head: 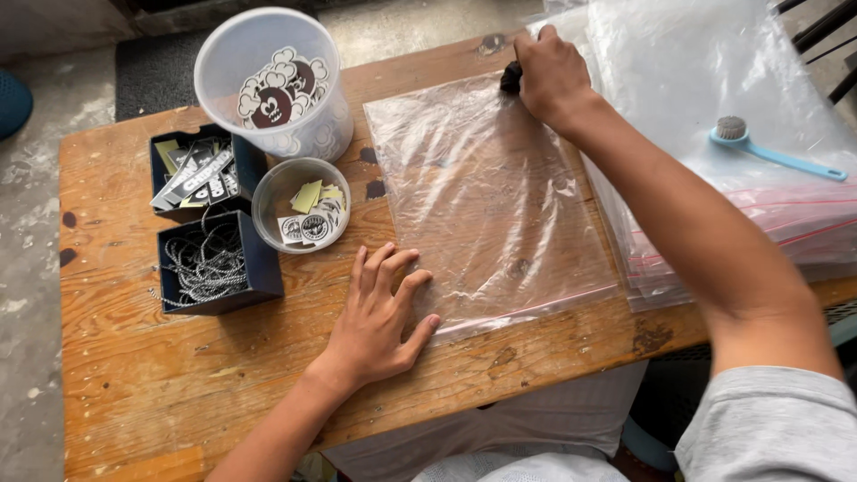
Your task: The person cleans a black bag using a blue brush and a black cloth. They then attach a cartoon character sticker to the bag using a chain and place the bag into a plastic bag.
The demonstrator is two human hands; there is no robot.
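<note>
Right hand [549, 76]: closed around a small dark object [511, 78], pressed at the far edge of a clear plastic bag [486, 196].
Left hand [379, 312]: open, flat, fingertips pinning the bag's near-left edge.
Bag: flat on the wooden table [134, 357], red zip strip along the near edge. Judged light, limp, slippery; best held at an edge or corner.
Beside: stack of like bags [714, 116], blue brush [772, 152], tubs of stickers [277, 85], box of chains [214, 263].

dark object [511, 77] mostly hidden in right hand [552, 76] | bag stack [714, 107] cut off right
</note>
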